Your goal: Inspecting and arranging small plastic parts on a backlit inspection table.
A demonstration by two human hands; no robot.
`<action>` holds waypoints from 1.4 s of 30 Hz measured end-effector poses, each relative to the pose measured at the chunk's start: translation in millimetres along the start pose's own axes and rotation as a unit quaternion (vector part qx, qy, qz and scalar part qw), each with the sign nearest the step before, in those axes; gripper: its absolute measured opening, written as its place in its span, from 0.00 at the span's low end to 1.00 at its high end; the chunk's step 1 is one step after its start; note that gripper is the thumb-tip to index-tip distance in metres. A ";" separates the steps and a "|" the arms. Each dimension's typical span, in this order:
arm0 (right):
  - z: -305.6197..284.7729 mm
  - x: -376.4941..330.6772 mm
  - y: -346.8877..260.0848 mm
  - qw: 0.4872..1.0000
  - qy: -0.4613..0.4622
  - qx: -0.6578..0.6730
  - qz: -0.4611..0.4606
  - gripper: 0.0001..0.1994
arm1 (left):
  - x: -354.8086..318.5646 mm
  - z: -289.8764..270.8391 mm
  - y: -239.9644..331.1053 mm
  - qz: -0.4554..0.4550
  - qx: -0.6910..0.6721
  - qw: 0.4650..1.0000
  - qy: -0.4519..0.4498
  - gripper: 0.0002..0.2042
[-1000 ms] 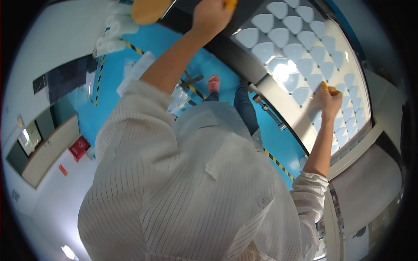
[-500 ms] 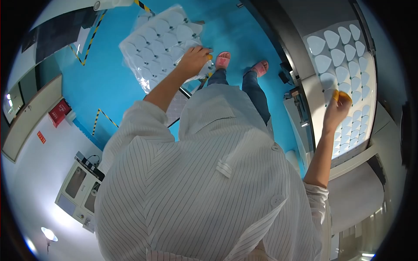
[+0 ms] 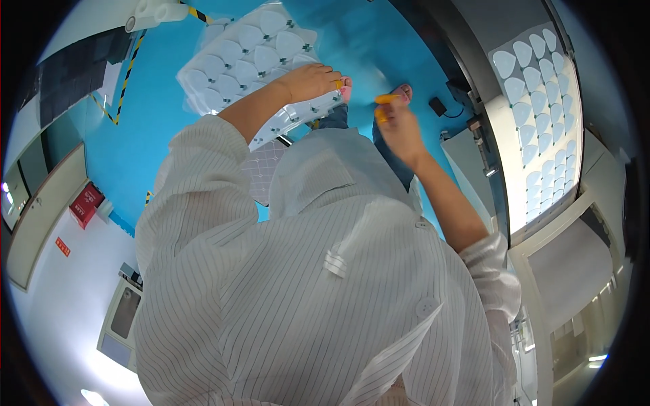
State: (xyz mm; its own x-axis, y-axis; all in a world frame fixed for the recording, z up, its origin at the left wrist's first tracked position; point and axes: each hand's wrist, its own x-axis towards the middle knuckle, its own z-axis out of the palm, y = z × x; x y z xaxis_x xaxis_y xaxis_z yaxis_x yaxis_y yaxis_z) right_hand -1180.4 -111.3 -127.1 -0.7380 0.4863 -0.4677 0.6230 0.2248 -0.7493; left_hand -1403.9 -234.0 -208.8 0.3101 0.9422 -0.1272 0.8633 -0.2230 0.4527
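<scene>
My left hand (image 3: 313, 82) grips the near right edge of a stack of clear plastic sheets (image 3: 193, 82), its fingers curled over the rim. Rows of pale, rounded pads with small dark tabs lie on these sheets. A yellow finger cot shows at this hand's fingertips. My right hand (image 3: 401, 128) hangs over the blue floor, to the right of the sheets and apart from them. It is somewhat blurred; two yellow-covered fingertips stand apart, with nothing visible between them. On the lit panel (image 3: 518, 162) at the right lies another sheet of pale pads (image 3: 539, 103).
The lit panel sits in a dark-edged machine frame (image 3: 497, 186) along my right side. A black adapter (image 3: 437, 106) with a cable is beside it. White rolls (image 3: 170, 12) lie at the far left. A red box (image 3: 86, 204) stands by the left wall.
My right hand has moved left from the lit panel to over the floor near my feet. My left hand still grips the sheets, which appear slightly shifted as the view turned.
</scene>
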 end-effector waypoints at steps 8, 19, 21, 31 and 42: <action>87.6 42.8 -14.4 0.994 -0.010 0.058 0.090 0.11 | -26.3 -13.2 -5.8 -0.015 -0.065 0.995 0.072 0.09; 76.6 57.0 -71.2 0.811 -0.170 0.498 0.253 0.12 | -70.2 -44.0 12.3 -0.194 -0.250 0.919 0.236 0.08; 79.4 59.5 -81.1 0.801 -0.171 0.511 0.260 0.12 | -72.1 -50.3 15.2 -0.331 -0.396 0.799 0.310 0.11; 91.5 70.0 -108.7 0.805 -0.179 0.491 0.279 0.14 | -117.4 -69.3 18.0 -0.366 -0.600 0.691 0.170 0.10; 98.3 93.2 -165.9 0.992 0.017 0.121 0.019 0.27 | -151.9 -137.8 19.3 -0.355 -0.452 0.763 0.297 0.08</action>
State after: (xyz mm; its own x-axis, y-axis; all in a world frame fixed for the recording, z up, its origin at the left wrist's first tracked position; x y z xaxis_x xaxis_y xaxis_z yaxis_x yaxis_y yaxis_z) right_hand -1378.0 -186.3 -92.4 -0.7032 0.5194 -0.4855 0.5672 -0.0019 -0.8235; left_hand -1489.2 -347.0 -59.1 -0.5740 0.7525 -0.3228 0.0200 0.4071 0.9132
